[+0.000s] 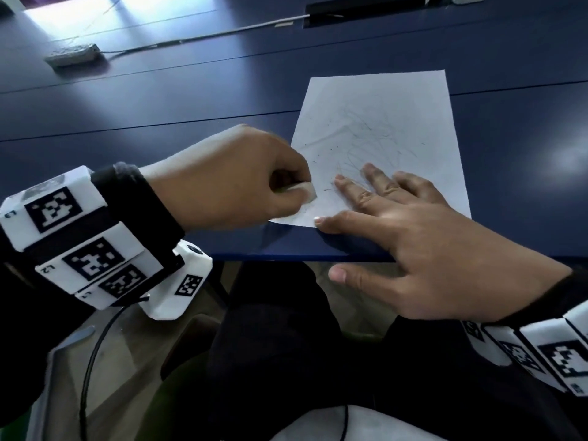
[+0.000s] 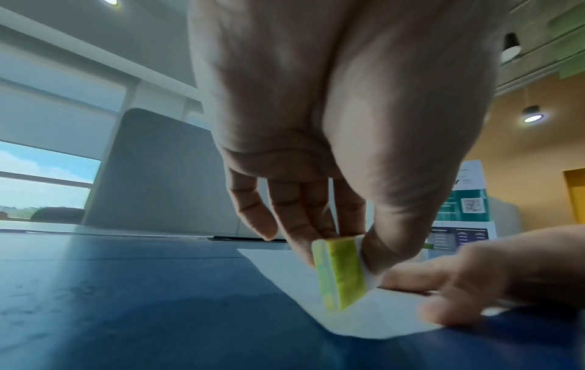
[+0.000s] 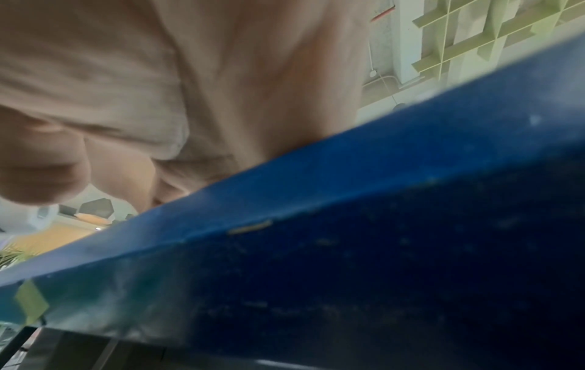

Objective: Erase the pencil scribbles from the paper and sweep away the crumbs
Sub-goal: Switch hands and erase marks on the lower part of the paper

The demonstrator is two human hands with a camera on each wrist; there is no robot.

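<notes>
A white sheet of paper with grey pencil scribbles lies on the blue table near its front edge. My left hand pinches a white eraser in a yellow-green sleeve between thumb and fingers, its lower corner on the paper's near left corner. In the head view the eraser shows white under the thumb. My right hand lies flat with straight fingers on the paper's near edge, thumb hanging off the table. The right wrist view shows only palm and table edge.
A grey power adapter with a white cable lies at the back left of the table. A dark cable slot sits at the back. Below the table edge are my dark-trousered legs.
</notes>
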